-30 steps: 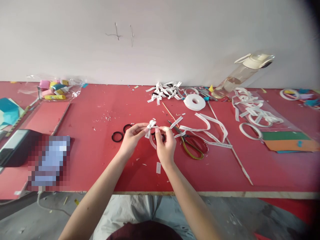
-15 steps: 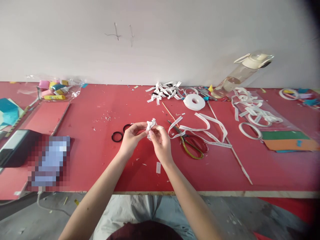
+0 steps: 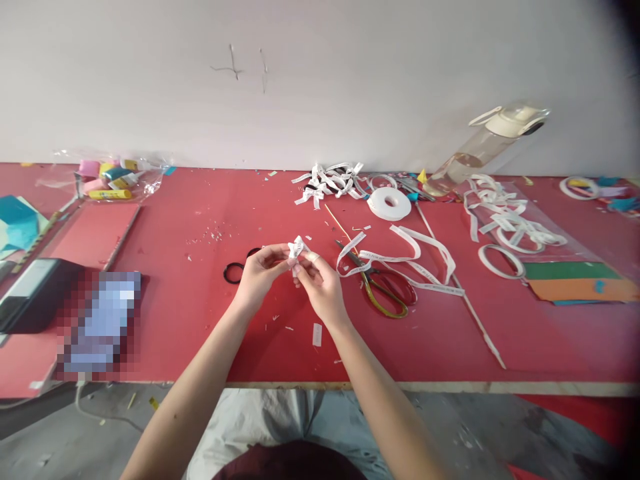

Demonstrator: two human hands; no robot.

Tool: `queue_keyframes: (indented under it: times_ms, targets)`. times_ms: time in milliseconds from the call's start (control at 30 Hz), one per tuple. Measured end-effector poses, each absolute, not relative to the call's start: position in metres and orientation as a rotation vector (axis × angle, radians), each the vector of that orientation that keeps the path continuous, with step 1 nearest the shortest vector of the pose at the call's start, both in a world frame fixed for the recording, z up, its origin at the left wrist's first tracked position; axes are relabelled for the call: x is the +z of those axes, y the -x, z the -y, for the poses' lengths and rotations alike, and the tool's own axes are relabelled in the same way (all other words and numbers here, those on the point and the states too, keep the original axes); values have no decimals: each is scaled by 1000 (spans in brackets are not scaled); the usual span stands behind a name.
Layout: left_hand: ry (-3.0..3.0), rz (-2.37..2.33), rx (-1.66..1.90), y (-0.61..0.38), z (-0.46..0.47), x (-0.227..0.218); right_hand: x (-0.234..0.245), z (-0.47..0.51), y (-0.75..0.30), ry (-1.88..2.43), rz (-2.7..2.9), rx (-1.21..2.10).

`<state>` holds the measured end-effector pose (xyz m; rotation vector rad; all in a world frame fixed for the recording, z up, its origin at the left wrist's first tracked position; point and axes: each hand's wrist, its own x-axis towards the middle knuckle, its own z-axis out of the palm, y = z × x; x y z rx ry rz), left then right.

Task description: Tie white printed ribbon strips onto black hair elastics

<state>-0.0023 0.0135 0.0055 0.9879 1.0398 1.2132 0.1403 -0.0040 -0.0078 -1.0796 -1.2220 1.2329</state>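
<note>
Between my fingertips, over the middle of the red table, is a small bow of white printed ribbon point(image 3: 297, 247). My left hand point(image 3: 261, 272) pinches it from the left, fingers closed. From the other side my right hand point(image 3: 320, 283) grips it between thumb and fingers. Beside my left hand lies a black ring point(image 3: 233, 273), with a second one partly hidden behind the fingers. Scissors point(image 3: 383, 290) with yellow-green and red handles rest to the right of my right hand, next to a loose length of printed white ribbon point(image 3: 425, 275).
Finished-looking white bows point(image 3: 333, 183) are heaped near the wall beside a white ribbon roll point(image 3: 390, 203). A water bottle point(image 3: 480, 150) leans at the back right, near more ribbon point(image 3: 520, 217). A phone point(image 3: 103, 320) lies left. A ribbon scrap point(image 3: 317, 335) is near the table edge point(image 3: 450, 387).
Both hands stay in nearly the same place. The bow has turned and shifted slightly left, and my fingers have changed their hold on it.
</note>
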Motion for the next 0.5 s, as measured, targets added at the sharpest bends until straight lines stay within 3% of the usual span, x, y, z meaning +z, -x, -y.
queue_keyframes:
  times_ms: [500]
  targets:
    - [-1073, -1056, 1135, 0, -12, 11, 1, 3, -141, 1136, 1110, 1242]
